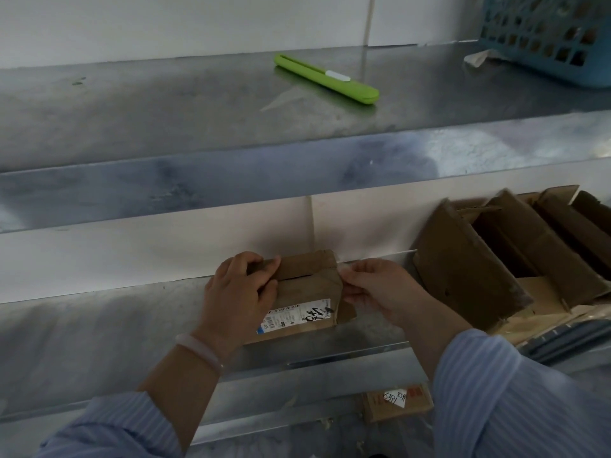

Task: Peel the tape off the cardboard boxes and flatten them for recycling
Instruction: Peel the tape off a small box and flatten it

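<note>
While one box (307,292) is gripped on the lower shelf (99,325) by the curled left hand (238,292), its right end is pinched by the right hand (373,292); one green cutter (325,77) and one blue basket (545,38) are seen above.

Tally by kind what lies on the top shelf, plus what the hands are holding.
Green cutter: 1
Blue basket: 1
Pale scrap beside the basket: 1
Cardboard box, gripped by left hand and right hand: 1
Total: 4
</note>
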Motion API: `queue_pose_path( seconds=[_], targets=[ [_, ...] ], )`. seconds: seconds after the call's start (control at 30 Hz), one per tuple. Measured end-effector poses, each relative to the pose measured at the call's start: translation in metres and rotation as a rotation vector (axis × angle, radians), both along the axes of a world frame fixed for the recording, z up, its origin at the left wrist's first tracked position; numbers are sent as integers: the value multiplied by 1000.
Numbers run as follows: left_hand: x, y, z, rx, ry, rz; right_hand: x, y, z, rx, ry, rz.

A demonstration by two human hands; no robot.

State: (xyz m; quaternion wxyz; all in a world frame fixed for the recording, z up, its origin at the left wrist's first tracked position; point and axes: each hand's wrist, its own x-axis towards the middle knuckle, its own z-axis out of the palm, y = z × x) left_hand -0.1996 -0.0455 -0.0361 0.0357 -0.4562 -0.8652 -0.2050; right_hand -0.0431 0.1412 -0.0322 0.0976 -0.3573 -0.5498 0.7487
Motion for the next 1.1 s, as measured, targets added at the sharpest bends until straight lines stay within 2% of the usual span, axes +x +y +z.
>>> queue_pose_path(
  seconds=[0.1, 0.17, 0.23, 0.33, 0.4, 0.47, 0.67, 0.8, 0.87, 0.97, 1.1],
  targets=[
    [-1, 0, 0, 13, -9, 3, -4, -2, -5, 86, -33, -106],
    [0, -1, -1, 13, -15, 5, -7, -7, -9, 212, -75, -192],
    [0, 0, 0, 1, -18, 6, -8, -11, -14, 387, -116, -237],
    [1, 0, 2, -12, -21, 6, -8, -13, -21, 814, -236, -173],
    [1, -2, 2, -8, -21, 4, -7, -12, -26, 926, -281, -103],
    [2, -3, 1, -10, -16, -1, -6, -10, -31, 775, -227, -108],
    [2, -3, 2, 4, -13, -8, 2, -9, -19, -59, 142, -155],
    [1, -2, 0, 19, -11, -7, 6, -10, -7, -354, 140, -128],
    [1, -1, 0, 20, -3, -6, 6, -9, 0, -403, 101, -104],
    [-1, -1, -1, 13, 6, -13, 4, -6, 4, -345, 57, -58],
    [-1, -2, -1, 1, 11, -12, 1, -3, 0, -110, -22, -50]
  ],
)
